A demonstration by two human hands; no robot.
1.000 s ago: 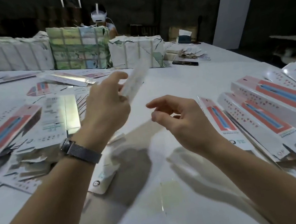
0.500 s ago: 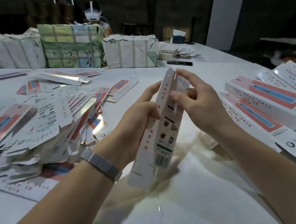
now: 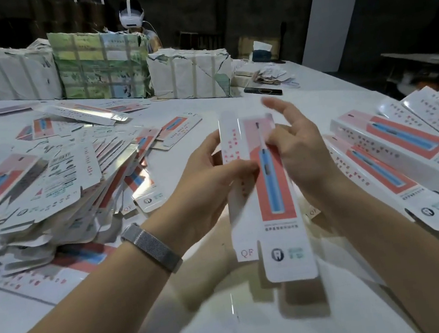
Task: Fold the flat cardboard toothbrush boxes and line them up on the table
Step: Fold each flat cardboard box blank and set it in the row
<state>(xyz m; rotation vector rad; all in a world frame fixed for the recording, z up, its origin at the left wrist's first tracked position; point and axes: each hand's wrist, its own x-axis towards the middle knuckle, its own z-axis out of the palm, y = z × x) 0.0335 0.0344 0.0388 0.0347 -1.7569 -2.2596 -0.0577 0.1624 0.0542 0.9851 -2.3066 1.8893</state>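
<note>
Box [image 3: 268,187] is held above the desk [image 3: 235,320] for folding: left hand [image 3: 209,185] pinches its edge, right hand [image 3: 298,151] steadies it, upper fingers lifted.

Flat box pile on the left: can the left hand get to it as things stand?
Probably not yet: the left hand grips the toothbrush box, shared with the right hand. The pile lies close beside it, nothing between; once freed, likely yes.
</note>
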